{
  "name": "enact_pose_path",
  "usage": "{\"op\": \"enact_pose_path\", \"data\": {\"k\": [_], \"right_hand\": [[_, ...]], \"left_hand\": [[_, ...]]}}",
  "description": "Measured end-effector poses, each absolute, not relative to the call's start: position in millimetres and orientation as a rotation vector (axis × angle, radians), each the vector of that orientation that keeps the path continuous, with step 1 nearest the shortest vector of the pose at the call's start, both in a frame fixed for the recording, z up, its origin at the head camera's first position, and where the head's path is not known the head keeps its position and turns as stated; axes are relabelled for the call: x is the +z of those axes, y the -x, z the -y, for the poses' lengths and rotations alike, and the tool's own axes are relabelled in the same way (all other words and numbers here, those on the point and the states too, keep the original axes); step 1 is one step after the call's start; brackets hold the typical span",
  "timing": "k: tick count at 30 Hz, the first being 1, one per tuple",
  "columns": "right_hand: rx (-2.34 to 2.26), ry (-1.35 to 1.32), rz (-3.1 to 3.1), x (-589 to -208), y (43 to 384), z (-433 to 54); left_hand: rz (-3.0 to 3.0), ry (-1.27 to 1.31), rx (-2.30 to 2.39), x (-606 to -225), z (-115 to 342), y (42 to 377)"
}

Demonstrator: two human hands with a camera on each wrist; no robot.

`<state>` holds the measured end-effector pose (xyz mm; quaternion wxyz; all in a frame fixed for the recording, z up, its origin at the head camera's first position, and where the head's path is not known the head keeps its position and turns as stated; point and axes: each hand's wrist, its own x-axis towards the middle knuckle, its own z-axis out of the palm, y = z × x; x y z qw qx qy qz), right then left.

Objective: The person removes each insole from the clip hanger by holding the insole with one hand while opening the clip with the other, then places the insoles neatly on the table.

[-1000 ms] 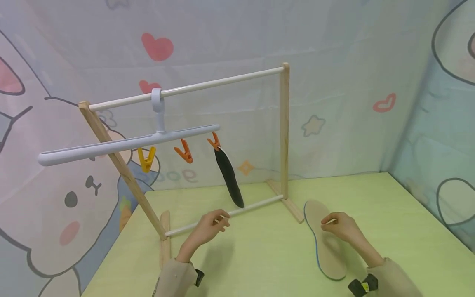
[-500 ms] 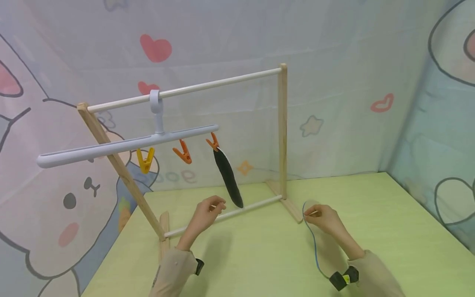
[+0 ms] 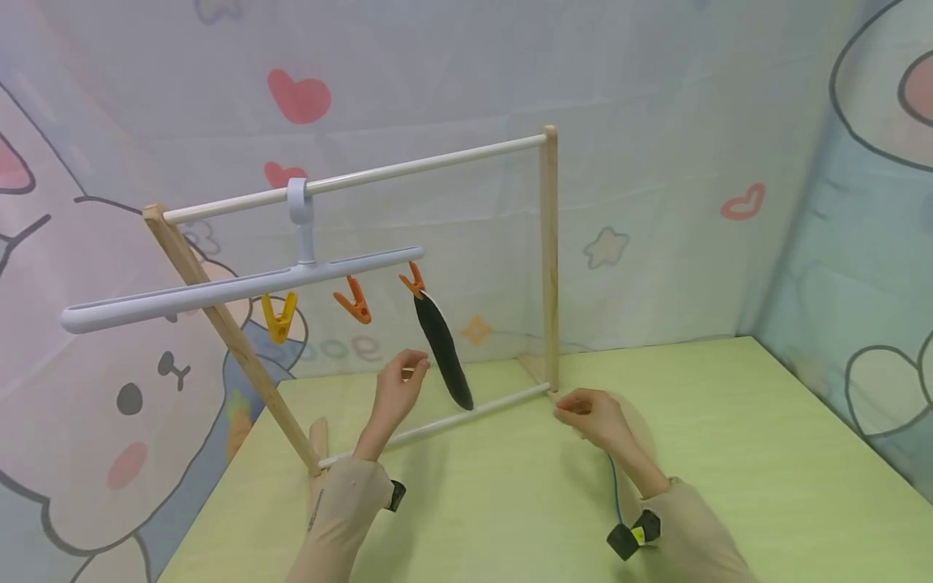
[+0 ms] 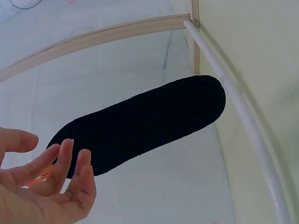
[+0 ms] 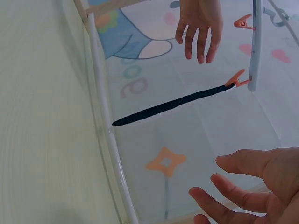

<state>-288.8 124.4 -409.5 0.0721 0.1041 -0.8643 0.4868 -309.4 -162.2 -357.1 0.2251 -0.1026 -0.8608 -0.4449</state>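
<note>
A black insole [image 3: 445,352] hangs from an orange clip [image 3: 412,282] at the right end of a pale hanger [image 3: 219,293]. My left hand [image 3: 397,393] is raised just left of it, fingers loosely bent around nothing. In the left wrist view its fingers overlap the insole's upper end and partly cover the orange clip. My right hand [image 3: 594,421] is above the table, right of the rack; the right wrist view shows thumb and fingers spread with nothing between them. Below that arm lies a tan insole [image 3: 645,425] with a blue edge, mostly hidden.
The hanger hooks over the top white bar [image 3: 430,168] of a wooden rack [image 3: 550,259]. A yellow clip [image 3: 279,320] and another orange clip [image 3: 355,304] hang from it. A lower bar [image 3: 503,402] runs close above the green table [image 3: 729,453]. Printed cloth stands behind.
My left hand has risen toward the hanging black insole. My right hand has moved left from over the tan insole toward the rack's right foot, its arm now covering much of that insole.
</note>
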Motion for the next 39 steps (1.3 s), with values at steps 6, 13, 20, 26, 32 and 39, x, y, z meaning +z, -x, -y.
{"op": "enact_pose_path", "data": {"k": [6,13,20,26,32,39], "right_hand": [[1.479,-0.329,2.541,-411.5,294.3,-108.0],[1.501,-0.33,2.484,-413.9,299.9,-91.6],[1.534,-0.304,2.432,-414.4,301.7,-80.3],[1.576,-0.335,2.384,-416.5,305.6,-70.7],[1.636,-0.339,2.351,-415.7,305.9,-61.2],[1.641,-0.345,2.351,-415.6,309.9,-50.3]], "left_hand": [[2.294,0.248,-1.22,-353.0,160.6,319.6],[2.247,0.194,-1.252,-346.3,157.6,327.6],[2.202,0.166,-1.291,-344.8,156.9,337.8],[2.148,0.16,-1.311,-343.3,155.2,345.0],[2.113,0.166,-1.301,-340.9,154.2,350.7],[2.126,0.179,-1.316,-337.8,153.0,356.0]]}}
